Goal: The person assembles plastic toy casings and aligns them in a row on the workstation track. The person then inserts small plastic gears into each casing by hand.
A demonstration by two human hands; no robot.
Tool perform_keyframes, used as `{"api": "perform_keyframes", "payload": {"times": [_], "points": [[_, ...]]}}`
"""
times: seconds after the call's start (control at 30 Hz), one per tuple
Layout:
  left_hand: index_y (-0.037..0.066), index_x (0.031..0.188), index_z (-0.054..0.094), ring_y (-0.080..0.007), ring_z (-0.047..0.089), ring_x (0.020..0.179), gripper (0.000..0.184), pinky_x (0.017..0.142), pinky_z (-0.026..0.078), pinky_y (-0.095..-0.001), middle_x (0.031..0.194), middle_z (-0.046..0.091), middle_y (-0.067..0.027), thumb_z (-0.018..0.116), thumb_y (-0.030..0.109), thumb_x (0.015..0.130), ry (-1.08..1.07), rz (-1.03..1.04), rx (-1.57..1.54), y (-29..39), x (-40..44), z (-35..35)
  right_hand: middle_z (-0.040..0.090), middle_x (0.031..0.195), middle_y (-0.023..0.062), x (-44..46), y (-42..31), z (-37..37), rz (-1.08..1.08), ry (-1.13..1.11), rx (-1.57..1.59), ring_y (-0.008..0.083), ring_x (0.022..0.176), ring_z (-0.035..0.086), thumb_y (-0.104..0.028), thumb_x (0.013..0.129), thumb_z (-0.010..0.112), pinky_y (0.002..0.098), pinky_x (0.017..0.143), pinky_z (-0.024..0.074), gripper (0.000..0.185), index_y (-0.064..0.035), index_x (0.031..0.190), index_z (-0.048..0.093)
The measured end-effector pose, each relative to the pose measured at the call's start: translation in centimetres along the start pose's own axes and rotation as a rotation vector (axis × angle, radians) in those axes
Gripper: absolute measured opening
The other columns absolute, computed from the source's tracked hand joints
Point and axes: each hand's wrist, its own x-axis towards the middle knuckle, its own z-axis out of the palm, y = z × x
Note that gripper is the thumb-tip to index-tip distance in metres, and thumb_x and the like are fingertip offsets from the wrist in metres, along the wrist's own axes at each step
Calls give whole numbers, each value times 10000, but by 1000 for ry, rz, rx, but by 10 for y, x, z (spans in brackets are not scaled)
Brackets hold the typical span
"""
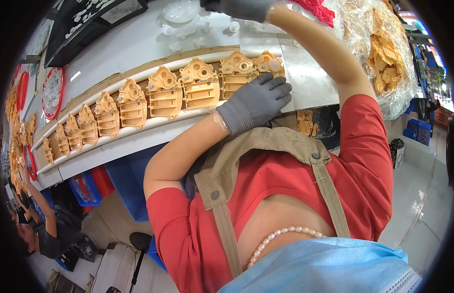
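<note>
Presently, the end housing (262, 59) lies at the right end of the row, with one pale disc (274, 64) on it, partly covered by my left hand (258, 100). These fingers are slightly bent; whether they grip, I cannot tell. Uneven pressing could, I judge, tilt this housing and make the disc slip. I count ten yellowish housings (201, 84), in one long white-edged tray (161, 121) on the worktop (124, 51). Beyond, my right hand (249, 9) is partly out of view; its fingers' state I cannot tell. Near it are one clear dish (180, 10) and several small white pieces (234, 27), too unclear for exact counting.
</note>
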Motion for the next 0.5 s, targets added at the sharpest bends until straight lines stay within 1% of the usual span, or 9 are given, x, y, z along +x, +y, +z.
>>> {"api": "perform_keyframes", "payload": {"times": [0.07, 0.17, 0.27, 0.37, 0.47, 0.5], "points": [[78, 1115, 605, -233, 504, 1238, 415, 1067, 391, -410, 1244, 562, -71, 700, 242, 745, -22, -18, -80, -1, 2, -4, 636, 802, 206, 19, 0, 12, -8, 7, -141, 386, 739, 624, -141, 874, 581, 451, 651, 471, 129, -14, 865, 602], [75, 1114, 602, -234, 491, 1246, 427, 1069, 385, -407, 1243, 561, -72, 723, 241, 739, -28, -42, -139, -1, 2, -4, 630, 782, 208, 31, -8, 16, 37, -47, -259, 398, 731, 617, -136, 886, 555, 457, 628, 465, 129, -22, 844, 598], [77, 1110, 598, -239, 493, 1240, 419, 1070, 383, -408, 1240, 561, -73, 724, 238, 744, -20, -47, -149, -1, 1, -5, 622, 762, 193, 30, 7, 29, -102, -16, -291, 336, 684, 622, -132, 880, 595, 430, 610, 475, 117, -18, 894, 614], [77, 1098, 597, -244, 499, 1231, 399, 1071, 383, -410, 1231, 566, -75, 719, 235, 752, -24, -40, -149, -1, 1, -7, 633, 756, 117, 27, 22, 40, 98, 107, 165, 226, 682, 622, -135, 892, 632, 354, 606, 485, 123, -33, 961, 634], [79, 1088, 598, -253, 499, 1227, 381, 1070, 385, -412, 1224, 568, -77, 716, 226, 757, -13, -32, -148, -2, 2, -9, 641, 806, 35, 30, 60, 56, 410, 139, 1003, 143, 717, 609, -161, 907, 656, 286, 630, 488, 158, -54, 1022, 640], [80, 1086, 599, -256, 499, 1227, 376, 1070, 385, -413, 1222, 569, -78, 715, 223, 758, -8, -29, -149, -1, 2, -9, 641, 891, 6, 26, 66, 53, 329, 92, 1139, 137, 786, 623, -186, 926, 642, 247, 698, 507, 173, -75, 1057, 623]]}}
